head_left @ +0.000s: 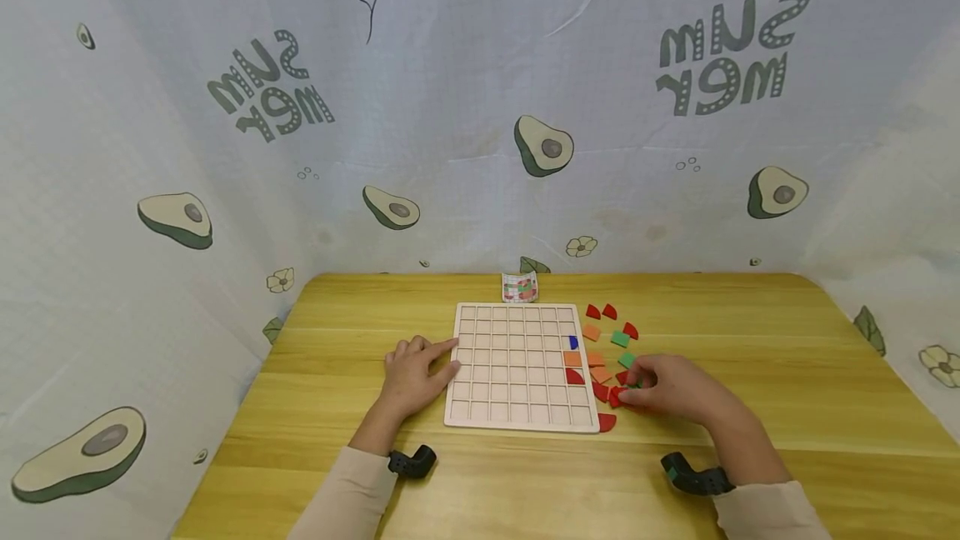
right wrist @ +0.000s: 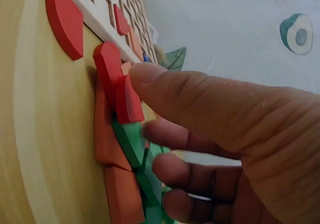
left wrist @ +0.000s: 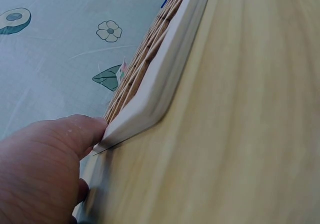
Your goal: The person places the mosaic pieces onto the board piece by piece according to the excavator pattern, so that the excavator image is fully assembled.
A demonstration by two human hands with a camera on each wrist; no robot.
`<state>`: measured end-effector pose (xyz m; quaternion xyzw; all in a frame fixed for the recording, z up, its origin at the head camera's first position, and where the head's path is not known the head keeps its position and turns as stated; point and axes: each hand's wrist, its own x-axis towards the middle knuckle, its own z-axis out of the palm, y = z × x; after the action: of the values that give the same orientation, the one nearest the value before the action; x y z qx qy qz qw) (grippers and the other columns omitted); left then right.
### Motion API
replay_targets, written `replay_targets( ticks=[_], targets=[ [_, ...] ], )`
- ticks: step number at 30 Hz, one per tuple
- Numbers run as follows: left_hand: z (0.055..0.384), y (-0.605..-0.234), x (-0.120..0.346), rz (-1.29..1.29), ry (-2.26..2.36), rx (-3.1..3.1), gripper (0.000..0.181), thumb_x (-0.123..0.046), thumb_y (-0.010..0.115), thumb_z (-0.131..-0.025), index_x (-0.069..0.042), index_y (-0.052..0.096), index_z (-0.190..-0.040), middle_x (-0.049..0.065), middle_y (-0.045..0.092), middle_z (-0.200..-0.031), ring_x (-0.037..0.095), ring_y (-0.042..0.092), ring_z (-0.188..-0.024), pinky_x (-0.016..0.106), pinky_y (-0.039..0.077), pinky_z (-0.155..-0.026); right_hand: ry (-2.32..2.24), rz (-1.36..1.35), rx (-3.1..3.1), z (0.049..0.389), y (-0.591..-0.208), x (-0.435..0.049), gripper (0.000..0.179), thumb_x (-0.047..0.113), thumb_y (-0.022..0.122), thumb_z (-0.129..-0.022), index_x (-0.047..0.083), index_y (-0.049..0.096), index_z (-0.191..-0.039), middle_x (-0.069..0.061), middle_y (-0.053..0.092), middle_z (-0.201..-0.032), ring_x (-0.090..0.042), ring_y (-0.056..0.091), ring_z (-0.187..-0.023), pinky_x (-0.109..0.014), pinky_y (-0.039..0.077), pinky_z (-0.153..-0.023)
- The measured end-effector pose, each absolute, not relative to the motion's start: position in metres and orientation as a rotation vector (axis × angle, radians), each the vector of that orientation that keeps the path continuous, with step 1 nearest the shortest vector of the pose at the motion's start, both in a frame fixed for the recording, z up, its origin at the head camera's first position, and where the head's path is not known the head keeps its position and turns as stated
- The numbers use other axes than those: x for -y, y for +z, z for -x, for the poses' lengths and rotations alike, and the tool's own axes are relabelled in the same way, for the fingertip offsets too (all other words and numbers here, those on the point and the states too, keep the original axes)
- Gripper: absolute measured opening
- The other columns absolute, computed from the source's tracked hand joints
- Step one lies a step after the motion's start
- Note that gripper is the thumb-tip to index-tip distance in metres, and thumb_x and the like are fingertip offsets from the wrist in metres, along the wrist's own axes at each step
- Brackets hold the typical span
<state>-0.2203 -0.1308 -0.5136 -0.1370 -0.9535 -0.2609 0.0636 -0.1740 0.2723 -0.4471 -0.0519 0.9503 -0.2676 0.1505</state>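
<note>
The pale wooden grid board [head_left: 517, 421] lies on the table. My left hand [head_left: 411, 377] touches its left edge, with thumb and forefinger extended; the left wrist view shows the thumb [left wrist: 82, 134] at a board corner. In the right column sit a blue quarter-circle piece [head_left: 573, 342], an orange square [head_left: 572, 359] and a red quarter-circle piece [head_left: 574, 376]. My right hand [head_left: 671, 386] is over loose pieces right of the board. Its thumb and fingers are parted beside a red quarter-circle piece [right wrist: 128, 103]. Green pieces [right wrist: 130, 141] lie beneath the fingertips, partly hidden.
Behind the board stands a small patterned card [head_left: 520, 287]. More red pieces [head_left: 609, 312], orange squares [head_left: 592, 332] and green squares [head_left: 620, 338] lie along the board's right side. A red piece [head_left: 607, 422] rests by its near right corner. A printed curtain [head_left: 465, 107] surrounds the table.
</note>
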Motion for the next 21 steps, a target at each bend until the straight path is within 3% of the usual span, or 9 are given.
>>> replay_targets(
  ticks=[7,12,21],
  targets=[
    [0.220,-0.512,0.130,0.416,-0.797,2.878,0.043,-0.046,0.065,-0.097,-0.031,0.067,-0.137,-0.003,0.053,-0.094,0.016,0.036,-0.084,0.039,0.025,-0.079,-0.687,0.164,-2.786,0.174,-0.453,-0.267,0.035,0.041,0.084,-0.082,0.014,0.061,-0.079,0.001,0.052,-0.071,-0.016,0.046,-0.066,-0.029,0.036,-0.059],
    [0.219,-0.513,0.130,0.423,-0.790,2.877,0.043,-0.046,0.065,-0.097,-0.031,0.067,-0.137,-0.003,0.053,-0.094,0.016,0.036,-0.084,0.039,0.025,-0.079,-0.703,0.213,-2.791,0.175,-0.454,-0.264,0.022,0.028,0.083,-0.085,0.014,0.067,-0.089,0.000,0.051,-0.072,-0.016,0.047,-0.069,-0.029,0.036,-0.061],
    [0.220,-0.512,0.131,0.415,-0.801,2.880,0.043,-0.046,0.065,-0.097,-0.032,0.067,-0.137,-0.003,0.053,-0.094,0.016,0.037,-0.085,0.039,0.025,-0.080,-0.708,0.294,-2.814,0.180,-0.459,-0.258,0.026,0.035,0.083,-0.085,0.016,0.066,-0.089,0.001,0.052,-0.073,-0.015,0.046,-0.068,-0.028,0.037,-0.061]
  ],
)
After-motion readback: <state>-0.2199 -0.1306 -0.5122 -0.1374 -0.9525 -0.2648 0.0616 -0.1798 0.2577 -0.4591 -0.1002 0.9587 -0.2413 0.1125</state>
